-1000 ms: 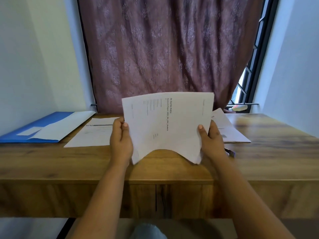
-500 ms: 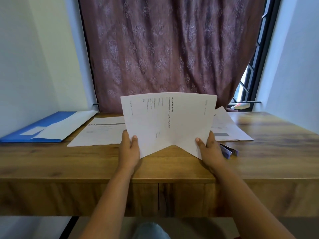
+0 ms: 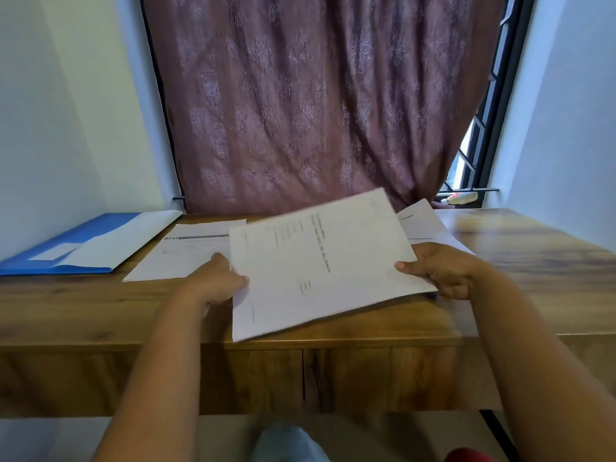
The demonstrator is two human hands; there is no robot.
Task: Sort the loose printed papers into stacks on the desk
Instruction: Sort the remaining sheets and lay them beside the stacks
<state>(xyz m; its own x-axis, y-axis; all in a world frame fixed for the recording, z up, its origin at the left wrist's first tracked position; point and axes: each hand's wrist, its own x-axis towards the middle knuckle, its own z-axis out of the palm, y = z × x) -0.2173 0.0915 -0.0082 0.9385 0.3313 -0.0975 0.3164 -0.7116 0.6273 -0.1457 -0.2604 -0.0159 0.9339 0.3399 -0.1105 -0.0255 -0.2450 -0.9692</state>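
A sheaf of white printed papers lies tilted low over the middle of the wooden desk, blurred by motion. My left hand grips its left edge and my right hand grips its right edge, thumb on top. Another printed sheet with a dark header bar lies flat on the desk to the left. A further stack of papers lies behind the held sheaf on the right, partly hidden by it.
A blue folder with a white sheet on it lies at the desk's far left. A patterned maroon curtain hangs behind the desk. A window with black bars is at the right, with a small bottle on its sill.
The sheaf was held upright and bent between both hands; now it has come down nearly flat over the desk, tilted, and hides the small dark object seen earlier by the right hand.
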